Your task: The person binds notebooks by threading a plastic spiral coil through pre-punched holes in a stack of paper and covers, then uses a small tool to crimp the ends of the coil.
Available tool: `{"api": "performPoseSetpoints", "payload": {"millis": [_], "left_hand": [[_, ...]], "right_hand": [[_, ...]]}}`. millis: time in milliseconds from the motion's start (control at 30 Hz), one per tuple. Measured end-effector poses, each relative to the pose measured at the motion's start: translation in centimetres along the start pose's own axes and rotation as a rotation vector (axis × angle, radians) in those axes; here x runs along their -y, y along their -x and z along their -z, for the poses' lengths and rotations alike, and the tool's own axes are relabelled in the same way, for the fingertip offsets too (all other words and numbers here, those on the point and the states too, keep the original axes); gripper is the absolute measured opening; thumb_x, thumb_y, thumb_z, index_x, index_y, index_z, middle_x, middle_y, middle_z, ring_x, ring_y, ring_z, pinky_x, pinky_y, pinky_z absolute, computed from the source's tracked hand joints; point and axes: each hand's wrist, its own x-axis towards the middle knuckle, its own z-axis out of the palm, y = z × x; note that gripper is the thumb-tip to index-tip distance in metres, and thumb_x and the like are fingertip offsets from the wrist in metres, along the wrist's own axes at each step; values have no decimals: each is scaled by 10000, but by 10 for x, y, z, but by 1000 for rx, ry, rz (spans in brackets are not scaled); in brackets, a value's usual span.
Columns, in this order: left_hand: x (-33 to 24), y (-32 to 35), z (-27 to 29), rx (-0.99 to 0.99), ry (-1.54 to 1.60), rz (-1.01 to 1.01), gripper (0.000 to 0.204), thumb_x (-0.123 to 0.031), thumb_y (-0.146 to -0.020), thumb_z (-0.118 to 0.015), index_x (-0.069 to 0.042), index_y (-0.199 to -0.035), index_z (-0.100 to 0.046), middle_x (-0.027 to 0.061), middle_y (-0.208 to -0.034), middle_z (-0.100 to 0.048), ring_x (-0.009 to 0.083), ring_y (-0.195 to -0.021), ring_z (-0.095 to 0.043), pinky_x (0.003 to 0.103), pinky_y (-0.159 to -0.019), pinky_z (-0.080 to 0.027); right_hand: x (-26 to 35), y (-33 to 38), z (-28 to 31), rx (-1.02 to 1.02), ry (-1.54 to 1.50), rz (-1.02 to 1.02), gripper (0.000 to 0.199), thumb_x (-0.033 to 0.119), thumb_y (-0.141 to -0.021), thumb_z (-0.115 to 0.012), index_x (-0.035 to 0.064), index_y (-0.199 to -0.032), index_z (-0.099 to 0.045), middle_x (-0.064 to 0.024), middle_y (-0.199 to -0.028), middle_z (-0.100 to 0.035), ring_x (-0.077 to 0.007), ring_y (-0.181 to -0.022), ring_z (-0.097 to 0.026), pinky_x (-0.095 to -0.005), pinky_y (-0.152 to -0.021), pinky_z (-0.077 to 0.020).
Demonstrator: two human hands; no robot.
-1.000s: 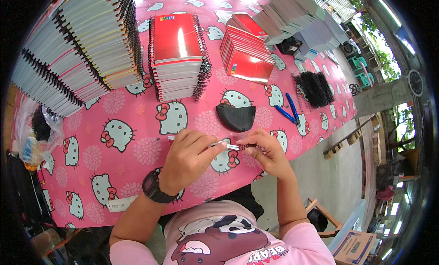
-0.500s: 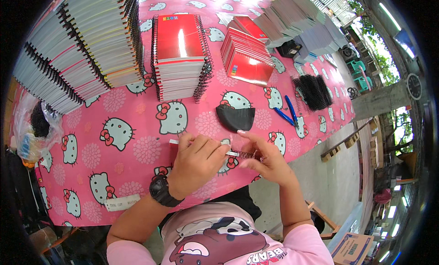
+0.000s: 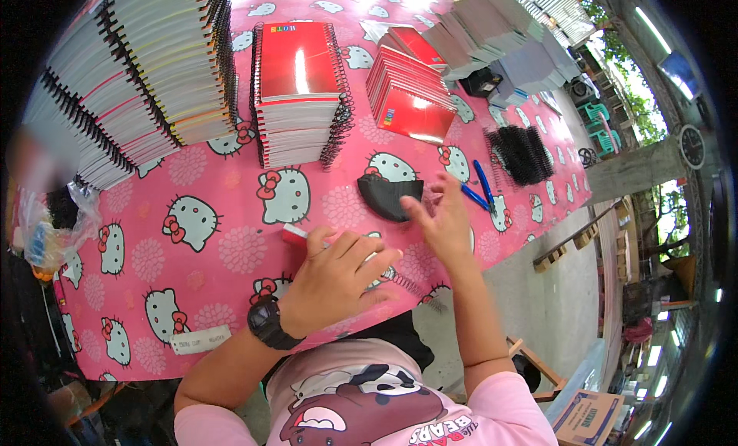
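From the head view, you are pressing your left hand (image 3: 338,281) down, fingers curled, on a small notebook (image 3: 296,235) whose red corner is peeking out beyond your knuckles; a wire spiral (image 3: 400,281) is trailing out just right of that grip; your right hand (image 3: 446,223) is hovering open, grasping nothing, beside the black pouch (image 3: 388,196); judging by the loose coil, binding is looking unfinished; finished red stacks (image 3: 300,92) are sitting well beyond your hands.
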Motion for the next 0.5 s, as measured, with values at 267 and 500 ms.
{"api": "performPoseSetpoints", "payload": {"millis": [267,500], "left_hand": [[1,1,-2,2,15,-4,249,-350,-728,-663,-167,-877,-584,-43,-839,-534,135,-912,-507,474,-954,-246],[12,3,3,28,-10,-21,299,-353,-675,-702,-145,-860,-592,-22,-811,-547,144,-916,-520,513,-985,-209]], "right_hand": [[17,2,-40,-72,394,212,566,435,-674,-724,82,-1075,-537,-192,-1201,-466,-350,-1031,-447,-453,-878,-357],[3,16,-2,236,-393,124,547,394,-740,-692,73,-1159,-548,-205,-1218,-478,-321,-1202,-421,-399,-1005,-313]]}}
